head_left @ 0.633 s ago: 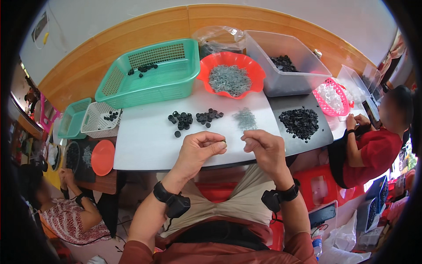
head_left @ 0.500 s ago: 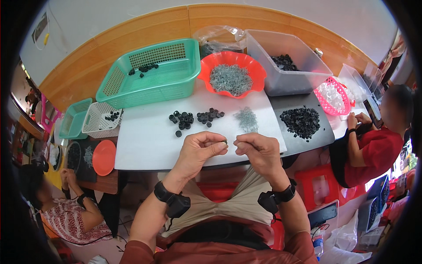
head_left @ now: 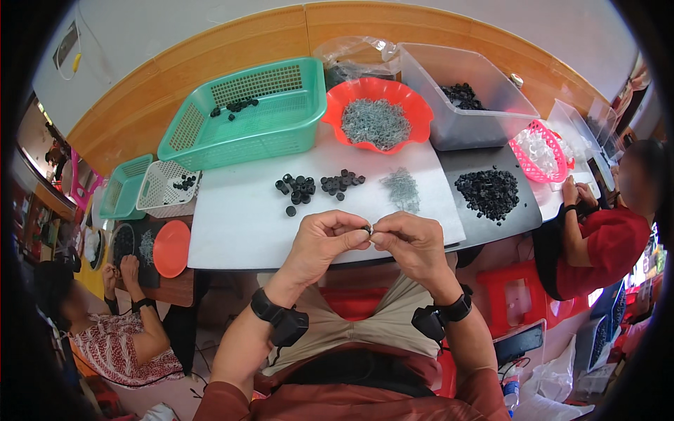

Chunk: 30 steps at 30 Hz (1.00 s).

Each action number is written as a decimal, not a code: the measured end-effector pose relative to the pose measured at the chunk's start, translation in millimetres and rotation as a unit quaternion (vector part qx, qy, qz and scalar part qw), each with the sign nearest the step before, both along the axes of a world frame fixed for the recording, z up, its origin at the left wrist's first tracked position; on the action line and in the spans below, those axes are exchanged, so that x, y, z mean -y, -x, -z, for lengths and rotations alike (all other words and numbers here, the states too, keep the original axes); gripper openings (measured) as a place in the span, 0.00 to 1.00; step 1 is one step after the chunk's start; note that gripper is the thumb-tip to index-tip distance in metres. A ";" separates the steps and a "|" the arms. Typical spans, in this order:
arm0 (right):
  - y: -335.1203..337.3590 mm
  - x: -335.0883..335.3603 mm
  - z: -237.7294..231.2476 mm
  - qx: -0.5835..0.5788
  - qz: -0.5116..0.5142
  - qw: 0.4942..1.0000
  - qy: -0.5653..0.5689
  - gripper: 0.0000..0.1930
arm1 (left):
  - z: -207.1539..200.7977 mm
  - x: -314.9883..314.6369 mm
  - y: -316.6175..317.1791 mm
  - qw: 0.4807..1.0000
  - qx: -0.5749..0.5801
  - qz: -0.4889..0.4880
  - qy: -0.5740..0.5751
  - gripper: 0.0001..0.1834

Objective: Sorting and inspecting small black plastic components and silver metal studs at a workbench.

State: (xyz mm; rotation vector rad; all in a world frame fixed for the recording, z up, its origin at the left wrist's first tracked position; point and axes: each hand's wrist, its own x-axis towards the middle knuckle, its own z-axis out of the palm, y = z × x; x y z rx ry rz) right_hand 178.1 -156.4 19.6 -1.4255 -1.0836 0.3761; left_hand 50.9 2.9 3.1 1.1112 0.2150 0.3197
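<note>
Beginning at left, a green basket [head_left: 239, 146] stands behind two groups of black cylindrical parts [head_left: 300, 189] on the white tabletop [head_left: 228, 231]. The left hand [head_left: 324, 242] pinches a small dark part [head_left: 366, 229] between thumb and forefinger near the tabletop's front edge. Metal pins [head_left: 400, 191] lie beyond the right hand [head_left: 413, 245], whose fingers close together against the same part; their hold is hidden. Black pieces [head_left: 486, 193] lie farther right on a dark mat [head_left: 523, 216].

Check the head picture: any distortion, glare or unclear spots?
Head view: fisheye bends the wooden panel into an arch; corners go black; light washes out patches near the right rim; the dark piece between left hand and right hand is too small to identify.
</note>
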 end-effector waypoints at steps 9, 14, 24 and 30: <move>-4.5 0.7 3.1 -0.012 -0.012 1.000 0.000 0.05 | -1.8 0.4 0.7 0.999 -0.019 0.007 -0.025 0.10; -5.0 1.1 6.9 -0.035 -0.012 0.999 0.002 0.04 | -0.7 -0.8 1.1 0.999 -0.020 0.011 -0.026 0.10; -6.5 4.5 -0.2 0.064 0.021 0.997 0.031 0.04 | -0.7 0.9 0.1 0.999 -0.011 0.019 -0.028 0.10; -5.6 4.1 -10.2 0.110 -0.005 0.994 0.014 0.05 | -0.8 0.0 0.6 0.999 -0.007 0.028 -0.044 0.11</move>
